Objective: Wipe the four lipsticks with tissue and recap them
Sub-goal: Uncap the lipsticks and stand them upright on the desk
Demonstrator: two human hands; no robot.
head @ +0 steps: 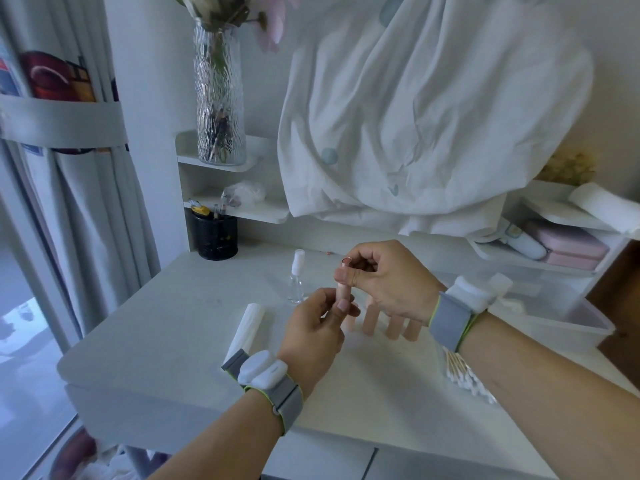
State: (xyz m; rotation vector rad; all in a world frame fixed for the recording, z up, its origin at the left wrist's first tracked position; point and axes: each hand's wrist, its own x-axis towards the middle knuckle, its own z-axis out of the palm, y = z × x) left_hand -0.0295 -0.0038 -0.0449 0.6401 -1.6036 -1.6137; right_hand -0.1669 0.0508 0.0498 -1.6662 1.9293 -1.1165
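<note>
Above the white desk (166,341), both hands hold one pale pink lipstick tube (342,292) upright. My left hand (313,332) pinches its lower end. My right hand (384,277) grips the upper end, thumb pressed on the tube. A reddish tip with a metal ring (346,260) shows at the right forefinger. Whether that tip belongs to the same tube I cannot tell. Behind the hands, several more pink tubes (369,319) stand on the desk, partly hidden. A folded white tissue (248,328) lies left of the hands.
A small clear spray bottle (297,279) stands behind the tissue. A pack of cotton swabs (465,377) lies under my right forearm. At the right is a clear box (568,311). At the back are a black pen holder (217,238), a glass vase (220,102) and a draped white cloth (433,116).
</note>
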